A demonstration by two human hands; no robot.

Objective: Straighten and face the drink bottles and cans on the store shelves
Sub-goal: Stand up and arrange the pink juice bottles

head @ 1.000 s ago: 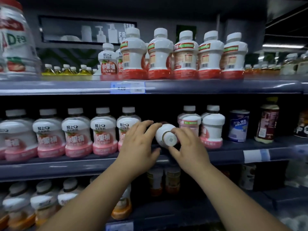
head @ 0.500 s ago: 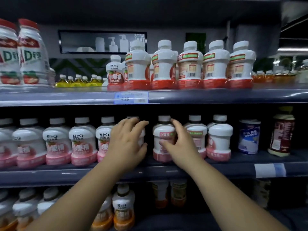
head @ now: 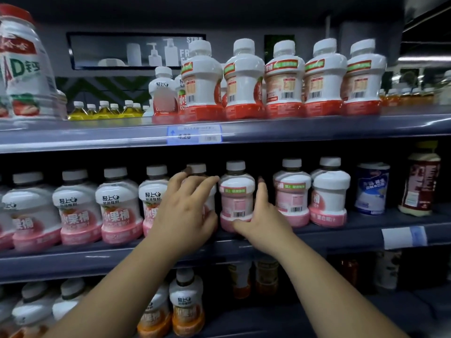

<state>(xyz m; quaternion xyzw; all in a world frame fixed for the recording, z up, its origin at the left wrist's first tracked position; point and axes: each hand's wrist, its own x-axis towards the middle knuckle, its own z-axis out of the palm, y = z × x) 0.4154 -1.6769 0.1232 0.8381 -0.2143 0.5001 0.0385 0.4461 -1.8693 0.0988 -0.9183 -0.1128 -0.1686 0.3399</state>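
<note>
- The right hand's fingers (head: 262, 191) reach up the right side of the pink bottle (head: 236, 191) while the thumb curls under its base, so the right hand (head: 264, 228) grips it.
- The bottle stands upright on the middle shelf (head: 341, 236), at the centre of the view.
- The left hand (head: 188, 215) cups the neighbouring bottle (head: 198, 168) at 9 o'clock of it, fingers curved over the shoulder. The hand hides most of that label.
- Further at 9 o'clock runs a row of pink bottles (head: 119, 211). At 3 o'clock stand two more pink bottles (head: 291, 196), just beside the right fingers, then a blue-and-white can (head: 372, 189) and a dark brown bottle (head: 421, 181).
- At 12 o'clock, red-based bottles (head: 284, 81) line the upper shelf.
- A second ago the bottle lay tipped, base outward. Half a second ago it stood with its front label showing. Now its barcode side faces out.
- The row's labels read "轻上" and "小果桶". A large bottle (head: 24, 69) at 10 o'clock shows "AD钙". The price tag (head: 194, 134) is blurred and begins "4.2".
</note>
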